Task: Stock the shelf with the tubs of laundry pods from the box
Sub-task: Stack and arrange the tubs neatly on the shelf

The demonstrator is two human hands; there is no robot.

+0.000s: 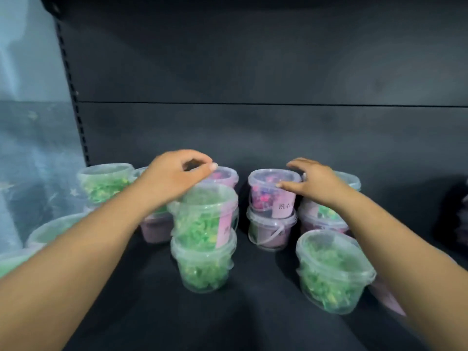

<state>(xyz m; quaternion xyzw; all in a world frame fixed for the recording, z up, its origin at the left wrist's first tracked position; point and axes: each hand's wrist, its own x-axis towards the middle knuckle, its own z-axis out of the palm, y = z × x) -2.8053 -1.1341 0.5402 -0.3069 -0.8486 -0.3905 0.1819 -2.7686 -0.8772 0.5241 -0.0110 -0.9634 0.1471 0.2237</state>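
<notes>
**A:** A person's two bare arms reach over a dark shelf [141, 312] already carrying clear tubs of laundry pods. How far along is the stocking?

**B:** Well along, by the look of it. Several two-high stacks stand on the shelf: a green stack [203, 239] in front at centre, a pink-topped stack [272, 211] just right of it, and more stacks behind and at the left edge. A single green tub [334, 269] sits alone at front right.

**A:** And the hands?

**B:** The left hand [174, 177] hangs over the rear edge of the green stack's top tub, fingers curled, thumb and forefinger near each other, holding nothing that shows. The right hand [312, 181] is spread, its fingers at the rim of the pink tub [272, 188] on top; whether it grips or only steadies the tub cannot be told.

**A:** What is left?

**B:** Bare shelf remains in front and to the right, so there is room for more. The box is out of view, so how many tubs remain cannot be judged.
</notes>
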